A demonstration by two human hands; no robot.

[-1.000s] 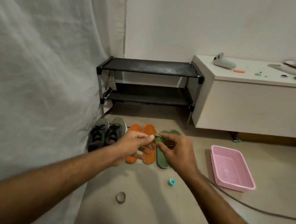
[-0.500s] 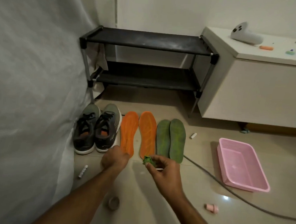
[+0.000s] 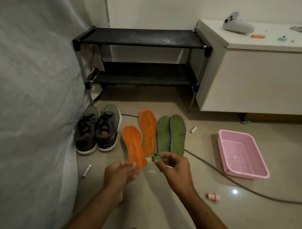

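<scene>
At nine o'clock, pale cloth (image 3: pixel 33 89) hanging down to the glossy tiled floor (image 3: pixel 158 212). Beside its hem, grey shoes (image 3: pixel 98 130). At six o'clock, left hand (image 3: pixel 120 172) with fingers closed on the heel end of a raised orange insole (image 3: pixel 134 147), toe toward eleven. Right hand (image 3: pixel 174 166) close by, thumb and fingertips pinching a crumpled green wad (image 3: pixel 156 157). Beyond, second orange insole (image 3: pixel 147 132) and green insoles (image 3: pixel 171 134) flat on the tiles. At twelve o'clock, black shoe rack (image 3: pixel 142 37); at three, pink basket (image 3: pixel 241 155) before a white cabinet (image 3: pixel 255 80).

A pair of grey trainers (image 3: pixel 98 130) stood before a black two-tier rack (image 3: pixel 142 36). A pink basket (image 3: pixel 247 174) lay near a grey cable (image 3: pixel 197 157). What looked like a white controller (image 3: pixel 238 25) rested on the cabinet (image 3: pixel 255 76).
</scene>
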